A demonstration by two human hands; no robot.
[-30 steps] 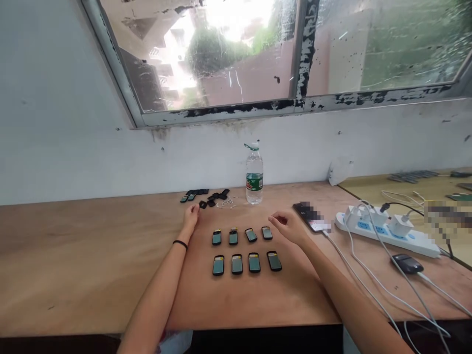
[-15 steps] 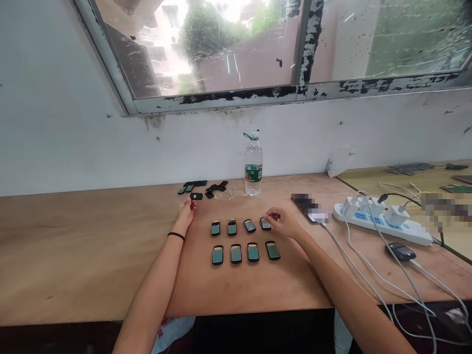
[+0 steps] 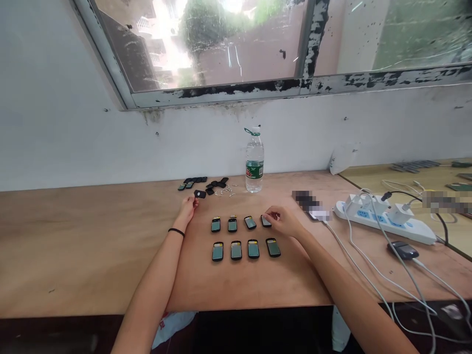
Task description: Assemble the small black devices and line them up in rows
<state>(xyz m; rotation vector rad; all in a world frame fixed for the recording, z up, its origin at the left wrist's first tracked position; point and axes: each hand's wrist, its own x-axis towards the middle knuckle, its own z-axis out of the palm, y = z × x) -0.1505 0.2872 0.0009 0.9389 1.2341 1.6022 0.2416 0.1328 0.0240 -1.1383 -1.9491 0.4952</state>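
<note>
My left hand pinches the edge of a small black cover with a pale round spot, above the table's far part. On the right, my right hand has its fingers closed at the far-right black-rimmed case of the back row, partly covering it. Several like cases, with grey-green faces and a yellow patch near the top, lie in two rows, such as this front one and a tilted one. Beyond my left hand are a pile of black covers and small silvery bits.
A water bottle stands near the wall. More cases lie at the back left. To the right are a blurred phone, a white power strip with plugs and trailing cables, and a dark mouse-like device.
My left hand has shifted slightly to the right and away from me with the black cover, which is tilted more. The right hand stays at the same case. The camera view has moved slightly.
</note>
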